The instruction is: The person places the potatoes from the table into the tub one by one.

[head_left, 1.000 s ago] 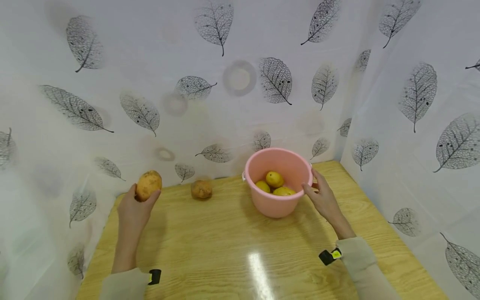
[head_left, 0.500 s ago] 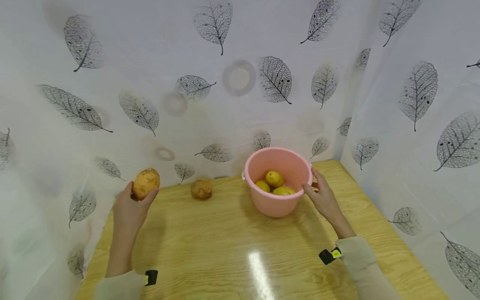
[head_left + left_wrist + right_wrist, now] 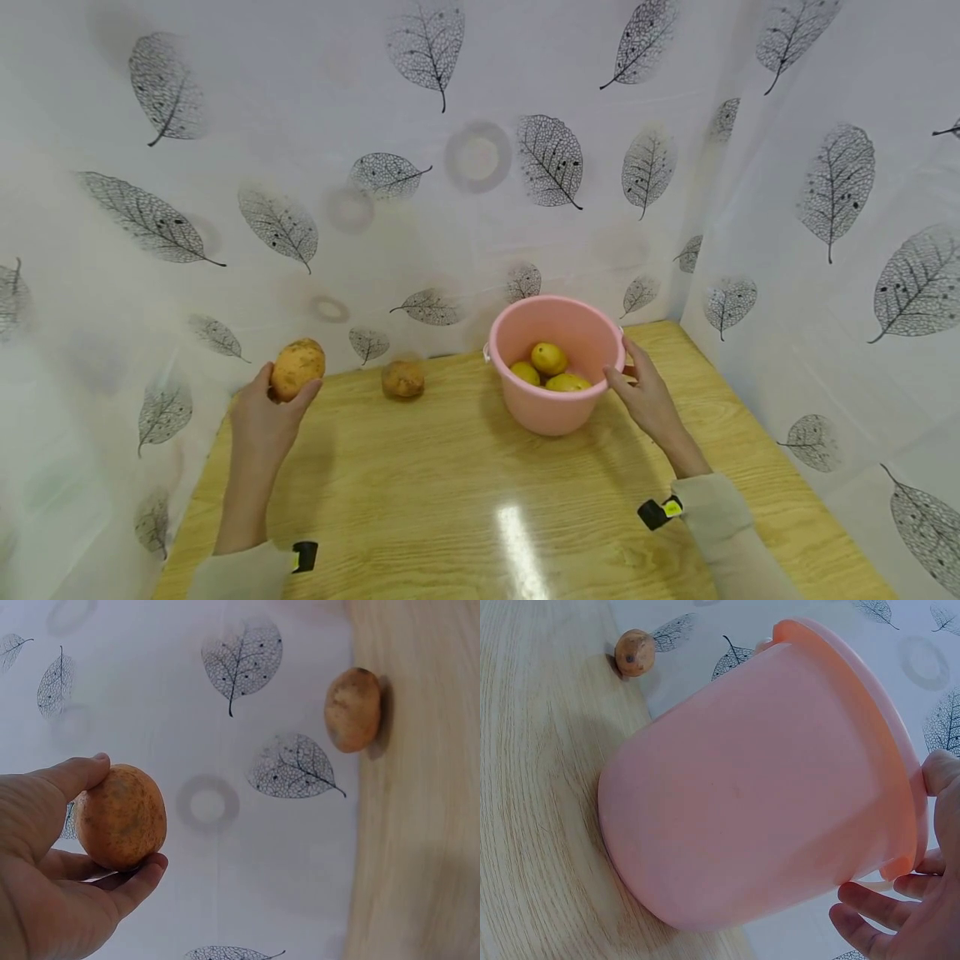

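My left hand (image 3: 262, 425) holds a potato (image 3: 298, 368) up above the table's far left corner, thumb on one side and fingers on the other. The left wrist view shows that potato (image 3: 122, 817) gripped between thumb and fingertips. At the right, my right hand (image 3: 651, 400) grips the rim of a pink bucket (image 3: 551, 415), its thumb at the edge. Several yellow fruits, lemon-like (image 3: 549, 358), lie inside the bucket. A second potato (image 3: 403, 379) rests on the table near the back edge, between the left hand and the bucket.
The wooden table (image 3: 420, 500) meets a pale curtain (image 3: 480, 233) with printed leaves at the back and sides. A white bucket handle (image 3: 874, 885) hangs by the rim, close to the right fingers. Light glares on the table's front part.
My left hand with the potato has shifted slightly left, then a little back to the right and down. The right hand and the bucket have stayed in place.
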Available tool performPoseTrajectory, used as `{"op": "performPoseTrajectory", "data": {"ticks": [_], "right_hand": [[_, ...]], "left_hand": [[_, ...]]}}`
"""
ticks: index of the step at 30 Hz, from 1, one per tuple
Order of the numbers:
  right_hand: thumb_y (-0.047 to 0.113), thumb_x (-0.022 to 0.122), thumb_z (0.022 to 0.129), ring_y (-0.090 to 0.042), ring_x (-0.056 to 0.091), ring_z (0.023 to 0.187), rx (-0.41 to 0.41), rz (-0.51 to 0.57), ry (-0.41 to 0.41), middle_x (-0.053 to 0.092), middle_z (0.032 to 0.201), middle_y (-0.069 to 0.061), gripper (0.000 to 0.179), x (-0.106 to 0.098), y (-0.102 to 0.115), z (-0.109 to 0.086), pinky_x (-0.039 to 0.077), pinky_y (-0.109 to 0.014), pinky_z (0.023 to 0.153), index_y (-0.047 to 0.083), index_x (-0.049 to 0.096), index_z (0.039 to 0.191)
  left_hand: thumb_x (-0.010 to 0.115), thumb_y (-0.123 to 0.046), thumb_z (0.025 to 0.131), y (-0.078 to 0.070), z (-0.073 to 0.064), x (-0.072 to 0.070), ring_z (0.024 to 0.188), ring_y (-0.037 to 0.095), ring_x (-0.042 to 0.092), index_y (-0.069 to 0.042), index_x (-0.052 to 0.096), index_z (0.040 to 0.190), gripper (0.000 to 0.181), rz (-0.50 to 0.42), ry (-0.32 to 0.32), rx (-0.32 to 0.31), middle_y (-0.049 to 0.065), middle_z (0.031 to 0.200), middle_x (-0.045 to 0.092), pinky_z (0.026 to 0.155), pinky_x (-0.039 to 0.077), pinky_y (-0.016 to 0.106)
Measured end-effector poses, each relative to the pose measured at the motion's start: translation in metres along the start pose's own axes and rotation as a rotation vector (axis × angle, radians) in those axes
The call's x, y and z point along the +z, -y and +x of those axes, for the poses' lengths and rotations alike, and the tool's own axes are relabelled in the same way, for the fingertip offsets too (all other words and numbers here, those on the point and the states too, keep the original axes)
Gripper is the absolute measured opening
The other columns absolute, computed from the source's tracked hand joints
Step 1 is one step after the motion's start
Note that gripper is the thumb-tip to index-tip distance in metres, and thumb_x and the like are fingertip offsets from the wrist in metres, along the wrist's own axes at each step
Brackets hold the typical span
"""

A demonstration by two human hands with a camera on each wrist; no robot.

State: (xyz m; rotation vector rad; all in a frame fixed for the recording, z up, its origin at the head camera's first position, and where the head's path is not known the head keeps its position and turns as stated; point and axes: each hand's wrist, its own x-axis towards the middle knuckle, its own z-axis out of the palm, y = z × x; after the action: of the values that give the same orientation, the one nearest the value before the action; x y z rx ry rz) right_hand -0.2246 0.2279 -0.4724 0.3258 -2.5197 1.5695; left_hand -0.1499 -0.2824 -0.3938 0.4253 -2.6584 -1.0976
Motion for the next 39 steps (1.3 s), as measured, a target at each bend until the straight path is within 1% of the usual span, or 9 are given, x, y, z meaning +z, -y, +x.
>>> {"op": "performPoseTrajectory", "data": {"ticks": [4, 10, 16, 18, 23, 25, 31, 34, 39], "right_hand": [[0.018, 0.057, 0.107, -0.047, 0.055, 0.125, 0.001, -0.005, 0.004, 0.027, 0.164, -0.024, 0.067, 0.000, -0.001, 0.000, 0.053, -0.032, 0.086, 0.005, 0.024, 0.164], [0.018, 0.057, 0.107, -0.047, 0.055, 0.125, -0.001, -0.012, 0.002, 0.028, 0.164, -0.024, 0.067, 0.000, -0.001, 0.001, 0.054, -0.032, 0.086, 0.006, 0.024, 0.164], [0.017, 0.057, 0.107, -0.048, 0.054, 0.125, -0.004, -0.013, 0.003, 0.027, 0.164, -0.024, 0.067, -0.001, 0.000, 0.000, 0.054, -0.046, 0.090, 0.006, 0.024, 0.164], [0.017, 0.056, 0.107, -0.048, 0.053, 0.126, -0.004, -0.010, 0.004, 0.027, 0.164, -0.024, 0.066, -0.001, 0.000, 0.000, 0.054, -0.048, 0.090, 0.006, 0.024, 0.164], [0.018, 0.056, 0.107, -0.048, 0.054, 0.125, -0.004, -0.009, 0.005, 0.027, 0.164, -0.024, 0.067, -0.001, 0.001, -0.001, 0.054, -0.042, 0.089, 0.006, 0.024, 0.164], [0.018, 0.056, 0.107, -0.048, 0.054, 0.125, -0.004, -0.012, 0.004, 0.027, 0.164, -0.024, 0.067, -0.001, 0.001, -0.001, 0.054, -0.042, 0.088, 0.005, 0.024, 0.164], [0.022, 0.056, 0.108, -0.049, 0.054, 0.125, 0.000, -0.021, -0.001, 0.027, 0.164, -0.024, 0.067, -0.001, 0.001, -0.002, 0.053, -0.053, 0.091, 0.005, 0.023, 0.164], [0.025, 0.056, 0.108, -0.048, 0.054, 0.125, 0.000, -0.017, 0.002, 0.027, 0.164, -0.024, 0.067, -0.001, 0.001, -0.001, 0.053, -0.054, 0.092, 0.005, 0.023, 0.164], [0.024, 0.056, 0.108, -0.048, 0.055, 0.125, -0.002, -0.027, 0.002, 0.028, 0.164, -0.024, 0.067, -0.001, 0.000, -0.001, 0.054, -0.044, 0.089, 0.005, 0.024, 0.164]], "left_hand": [[0.067, -0.051, 0.098, -0.004, 0.000, 0.002, 0.139, 0.055, 0.038, 0.011, 0.019, 0.159, 0.099, 0.003, 0.033, -0.008, 0.040, 0.153, 0.035, 0.109, 0.037, 0.068], [0.066, -0.051, 0.098, -0.010, 0.002, 0.007, 0.139, 0.055, 0.036, 0.010, 0.019, 0.159, 0.099, 0.015, 0.057, -0.013, 0.041, 0.152, 0.035, 0.110, 0.036, 0.067], [0.067, -0.049, 0.098, -0.018, 0.003, 0.012, 0.139, 0.055, 0.036, 0.010, 0.020, 0.159, 0.097, 0.024, 0.075, 0.000, 0.040, 0.152, 0.035, 0.111, 0.035, 0.066], [0.068, -0.048, 0.098, -0.021, 0.003, 0.014, 0.138, 0.054, 0.037, 0.010, 0.020, 0.159, 0.097, 0.015, 0.083, 0.005, 0.039, 0.152, 0.036, 0.111, 0.037, 0.065], [0.069, -0.047, 0.098, -0.029, 0.003, 0.018, 0.133, 0.052, 0.044, 0.009, 0.020, 0.159, 0.096, -0.004, 0.097, 0.021, 0.039, 0.148, 0.040, 0.106, 0.043, 0.064], [0.069, -0.047, 0.098, -0.031, 0.004, 0.020, 0.129, 0.052, 0.047, 0.010, 0.022, 0.159, 0.095, -0.004, 0.099, 0.035, 0.038, 0.145, 0.043, 0.103, 0.045, 0.064], [0.069, -0.047, 0.098, -0.040, 0.006, 0.030, 0.125, 0.051, 0.049, 0.010, 0.024, 0.158, 0.094, -0.010, 0.117, 0.072, 0.038, 0.143, 0.045, 0.099, 0.047, 0.062], [0.069, -0.050, 0.097, -0.045, 0.007, 0.037, 0.125, 0.050, 0.050, 0.009, 0.025, 0.158, 0.096, -0.012, 0.129, 0.073, 0.036, 0.143, 0.045, 0.100, 0.047, 0.062], [0.070, -0.048, 0.097, -0.057, 0.008, 0.048, 0.126, 0.047, 0.051, 0.008, 0.028, 0.158, 0.092, -0.044, 0.144, 0.090, 0.033, 0.143, 0.048, 0.102, 0.048, 0.060]]}}
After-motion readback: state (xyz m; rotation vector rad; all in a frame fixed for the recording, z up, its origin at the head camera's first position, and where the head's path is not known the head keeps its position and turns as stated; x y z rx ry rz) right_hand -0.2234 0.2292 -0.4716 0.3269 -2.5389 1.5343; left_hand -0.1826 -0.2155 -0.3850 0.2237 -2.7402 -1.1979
